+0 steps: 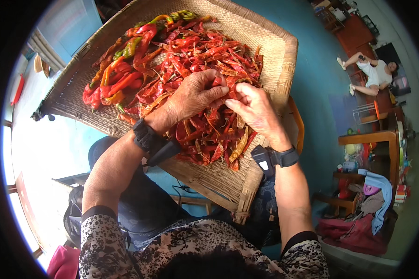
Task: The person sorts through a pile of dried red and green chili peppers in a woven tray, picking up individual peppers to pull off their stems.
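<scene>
A woven wicker tray (pixel 265 33) lies before me, one corner above my lap. Dried red chili peppers (pixel 209 45) are heaped over its middle and right. Fresher, glossy red, orange and green peppers (pixel 125 82) lie on the tray's left side. Above the heap, my left hand (pixel 204 90) pinches a dried red pepper between thumb and fingers. My right hand (pixel 253 104) is close beside it, its thumb and fingertips at a piece of red pepper (pixel 231 89) between the hands. Fingers partly hide the pieces. Both wrists wear black straps with small devices.
An orange chair edge (pixel 296 122) shows beyond the tray's right side. Farther right, a person (pixel 373 73) sits near a red-brown cabinet. Clothes (pixel 373 202) are piled on wooden furniture at lower right. A wooden stool's frame (pixel 192 202) is under the tray. Pink cloth (pixel 64 263) lies at lower left.
</scene>
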Demonstrator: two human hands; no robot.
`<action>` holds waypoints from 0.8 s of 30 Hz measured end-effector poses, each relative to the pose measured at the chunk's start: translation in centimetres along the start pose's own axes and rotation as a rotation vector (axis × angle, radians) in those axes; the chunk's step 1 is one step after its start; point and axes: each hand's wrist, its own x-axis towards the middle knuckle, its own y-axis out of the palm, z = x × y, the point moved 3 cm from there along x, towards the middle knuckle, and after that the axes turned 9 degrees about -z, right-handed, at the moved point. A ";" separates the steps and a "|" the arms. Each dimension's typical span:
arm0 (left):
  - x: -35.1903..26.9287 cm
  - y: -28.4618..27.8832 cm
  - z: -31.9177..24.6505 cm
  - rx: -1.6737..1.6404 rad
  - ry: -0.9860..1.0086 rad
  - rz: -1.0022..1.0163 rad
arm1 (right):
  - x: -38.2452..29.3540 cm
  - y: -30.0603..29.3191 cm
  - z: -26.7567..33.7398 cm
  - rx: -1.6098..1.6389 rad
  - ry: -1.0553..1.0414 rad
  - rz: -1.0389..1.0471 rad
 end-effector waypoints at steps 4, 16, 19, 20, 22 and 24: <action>-0.5 0.4 -1.2 -0.162 0.034 0.039 | -0.3 -0.1 0.9 -0.068 -0.126 -0.035; -2.9 -1.9 0.4 1.324 0.397 -0.024 | -1.5 -12.2 -5.9 -0.234 0.023 -0.489; -2.4 -2.0 0.9 1.313 0.382 -0.030 | -2.5 -13.9 -6.6 -0.606 0.169 -0.513; -2.2 -2.5 0.8 1.272 0.309 -0.042 | -3.1 -13.8 -6.7 -0.862 0.279 -0.405; -1.5 -3.1 -0.1 1.167 0.259 -0.087 | -3.7 -14.0 -6.8 -1.033 0.468 -0.216; -1.3 -3.6 -1.4 0.981 0.305 -0.132 | -3.3 -13.2 -5.9 -1.106 0.280 -0.329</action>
